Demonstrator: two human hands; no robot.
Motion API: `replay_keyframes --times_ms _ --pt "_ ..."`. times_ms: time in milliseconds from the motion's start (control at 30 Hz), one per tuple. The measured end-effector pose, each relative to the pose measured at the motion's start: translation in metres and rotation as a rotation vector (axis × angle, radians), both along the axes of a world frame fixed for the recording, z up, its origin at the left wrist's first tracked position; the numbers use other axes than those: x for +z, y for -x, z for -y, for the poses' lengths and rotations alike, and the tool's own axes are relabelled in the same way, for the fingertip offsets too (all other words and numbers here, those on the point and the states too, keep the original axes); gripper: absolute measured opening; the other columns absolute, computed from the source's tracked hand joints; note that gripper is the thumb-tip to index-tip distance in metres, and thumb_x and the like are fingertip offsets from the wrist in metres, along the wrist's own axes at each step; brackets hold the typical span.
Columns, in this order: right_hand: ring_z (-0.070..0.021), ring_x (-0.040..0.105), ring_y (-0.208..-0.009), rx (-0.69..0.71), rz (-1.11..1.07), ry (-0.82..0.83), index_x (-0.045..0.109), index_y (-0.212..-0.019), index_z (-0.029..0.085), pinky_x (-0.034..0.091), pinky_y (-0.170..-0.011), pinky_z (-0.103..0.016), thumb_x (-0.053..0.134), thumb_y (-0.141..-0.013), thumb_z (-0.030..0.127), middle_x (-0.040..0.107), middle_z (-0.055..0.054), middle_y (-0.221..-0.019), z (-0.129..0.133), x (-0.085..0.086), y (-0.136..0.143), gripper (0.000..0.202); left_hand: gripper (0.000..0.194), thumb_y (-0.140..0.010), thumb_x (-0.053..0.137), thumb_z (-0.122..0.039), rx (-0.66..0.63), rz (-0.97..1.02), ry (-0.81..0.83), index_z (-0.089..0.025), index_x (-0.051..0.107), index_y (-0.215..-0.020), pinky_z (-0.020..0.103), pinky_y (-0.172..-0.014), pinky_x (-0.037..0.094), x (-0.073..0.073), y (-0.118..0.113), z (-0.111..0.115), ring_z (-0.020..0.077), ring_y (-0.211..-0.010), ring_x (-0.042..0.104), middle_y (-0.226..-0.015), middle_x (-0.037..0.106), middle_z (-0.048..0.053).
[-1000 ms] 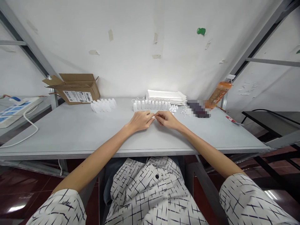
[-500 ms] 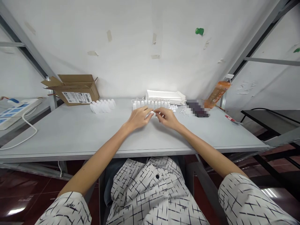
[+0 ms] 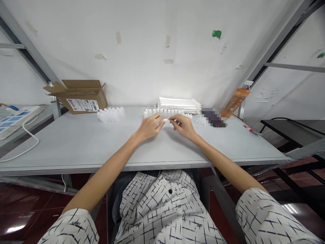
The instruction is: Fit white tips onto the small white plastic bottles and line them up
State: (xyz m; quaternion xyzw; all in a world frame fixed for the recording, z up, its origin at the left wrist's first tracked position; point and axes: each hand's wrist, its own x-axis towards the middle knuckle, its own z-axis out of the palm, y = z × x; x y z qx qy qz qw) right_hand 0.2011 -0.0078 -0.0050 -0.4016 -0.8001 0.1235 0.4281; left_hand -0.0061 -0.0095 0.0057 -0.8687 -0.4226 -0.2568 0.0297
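A small white plastic piece point(image 3: 165, 120) is pinched between my two hands, just above the table and in front of the row of bottles. My left hand point(image 3: 150, 127) grips it from the left with thumb and forefinger. From the right, my right hand point(image 3: 183, 126) closes its fingertips on the piece's other end; their exact hold is too small to make out. Just behind the hands, several small white squeeze bottles point(image 3: 165, 112) stand in a row, some with thin loops on top. Small white caps point(image 3: 188, 115) lie right of that row, beside a pile of thin white strips point(image 3: 200, 120).
Several translucent bottles point(image 3: 111, 115) stand grouped at left on the grey table point(image 3: 83, 145), before an open cardboard box point(image 3: 83, 98). A white stack point(image 3: 179, 103) lies against the wall. At right are a blurred dark object point(image 3: 215, 118) and a leaning orange drink bottle point(image 3: 236, 100).
My hands stay almost in place; the right fingertips shift slightly on the white piece, which now shows more clearly between them. The right hand covers part of the caps.
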Motion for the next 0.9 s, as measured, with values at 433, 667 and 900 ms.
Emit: replay_keyframes --times_ms 433,667,900 --pt "-0.0120 0.061 -0.056 0.119 -0.004 0.015 0.068 -0.087 0.018 0.047 -0.052 -0.025 0.051 -0.091 0.026 0.066 -0.005 -0.080 0.002 0.004 -0.007 0.019 0.038 -0.101 0.038 -0.036 -0.083 0.060 0.128 -0.021 0.065 -0.122 0.029 -0.071 0.042 -0.006 -0.001 -0.004 0.0197 -0.086 0.061 -0.106 0.066 0.007" --pt "-0.0115 0.062 -0.057 0.104 -0.083 0.029 0.067 -0.086 0.019 0.046 -0.052 -0.025 0.055 -0.093 0.035 0.065 -0.003 -0.078 0.004 0.012 -0.007 0.022 0.037 -0.098 0.042 -0.039 -0.151 0.229 0.206 -0.019 0.071 -0.110 0.028 -0.068 0.041 0.003 -0.005 -0.002 0.0178 -0.079 0.059 -0.092 0.068 0.005" --pt "-0.0119 0.060 -0.054 0.086 -0.305 0.117 0.067 -0.085 0.019 0.046 -0.045 -0.025 0.063 -0.087 0.052 0.064 -0.002 -0.074 0.005 0.020 -0.003 0.033 0.038 -0.096 0.045 -0.045 -0.191 0.355 0.254 -0.019 0.072 -0.096 0.025 -0.064 0.043 0.010 0.000 -0.003 0.0171 -0.083 0.062 -0.093 0.073 0.004"
